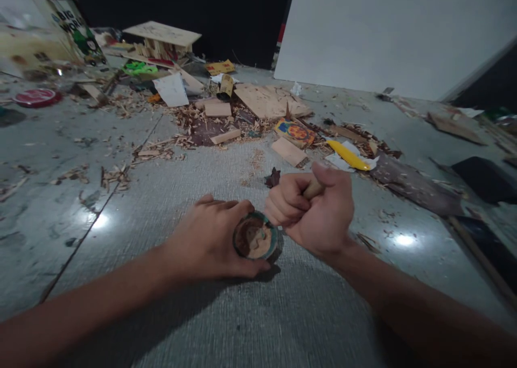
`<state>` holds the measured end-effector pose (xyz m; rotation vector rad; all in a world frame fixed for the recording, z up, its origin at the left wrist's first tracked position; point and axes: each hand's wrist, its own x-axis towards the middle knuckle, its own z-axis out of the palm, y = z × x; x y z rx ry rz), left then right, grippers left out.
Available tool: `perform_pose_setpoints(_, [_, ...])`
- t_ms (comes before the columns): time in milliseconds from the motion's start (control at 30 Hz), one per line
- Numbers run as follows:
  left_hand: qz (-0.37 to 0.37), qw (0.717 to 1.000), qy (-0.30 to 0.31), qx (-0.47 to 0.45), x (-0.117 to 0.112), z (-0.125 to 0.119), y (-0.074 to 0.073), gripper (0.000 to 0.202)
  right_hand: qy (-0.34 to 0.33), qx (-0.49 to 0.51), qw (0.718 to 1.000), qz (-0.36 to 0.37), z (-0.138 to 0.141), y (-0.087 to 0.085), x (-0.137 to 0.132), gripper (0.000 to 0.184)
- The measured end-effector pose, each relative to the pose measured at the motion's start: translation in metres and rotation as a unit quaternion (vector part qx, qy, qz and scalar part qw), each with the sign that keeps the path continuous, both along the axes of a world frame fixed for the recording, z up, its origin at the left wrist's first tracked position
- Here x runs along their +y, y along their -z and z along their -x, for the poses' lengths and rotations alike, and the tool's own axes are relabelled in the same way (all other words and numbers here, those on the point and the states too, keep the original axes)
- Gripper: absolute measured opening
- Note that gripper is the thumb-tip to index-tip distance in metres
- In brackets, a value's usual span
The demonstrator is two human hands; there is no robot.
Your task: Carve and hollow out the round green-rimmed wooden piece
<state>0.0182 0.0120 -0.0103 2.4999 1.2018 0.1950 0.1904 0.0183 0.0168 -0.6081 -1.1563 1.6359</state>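
Note:
My left hand (210, 238) wraps round a small round tin (256, 242) that stands on the grey floor; brown paste fills the tin. My right hand (313, 212) is a fist just right of the tin, clenched round a wooden-handled tool (313, 189). Only the handle's end shows between thumb and fingers; the tool's tip is hidden below the fist, at the tin's rim.
Wood shavings, plywood offcuts (270, 101) and small blocks (288, 151) litter the floor ahead. A yellow cutter (347, 154) lies to the right, dark sheets (416, 184) beyond it. A red lid (35, 96) and printed boxes (72, 28) sit far left. A white board (388, 34) leans at the back.

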Motion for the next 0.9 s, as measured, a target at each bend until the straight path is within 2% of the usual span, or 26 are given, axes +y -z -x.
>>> perform_pose_setpoints(167, [0.005,1.0,0.003,0.004,0.001,0.002,0.0,0.069,0.021,-0.076,0.997,-0.007,0.009,-0.006,-0.007,0.064])
perform_pose_setpoints(333, [0.004,1.0,0.003,-0.01,0.002,0.002,0.001,0.067,-0.005,-0.072,0.997,0.029,0.011,-0.007,-0.003,0.062])
perform_pose_setpoints(500, [0.011,1.0,-0.002,0.0,0.001,-0.001,-0.002,0.064,-0.034,-0.062,0.997,0.031,0.01,-0.007,0.003,0.061])
perform_pose_setpoints(733, [0.006,1.0,0.0,0.0,0.0,-0.003,-0.002,0.058,0.008,0.021,0.986,0.165,0.001,-0.003,0.011,0.058])
perform_pose_setpoints(900, [0.008,1.0,-0.007,-0.004,0.0,-0.004,-0.003,0.063,0.036,0.075,0.973,0.215,-0.006,0.003,0.015,0.059])
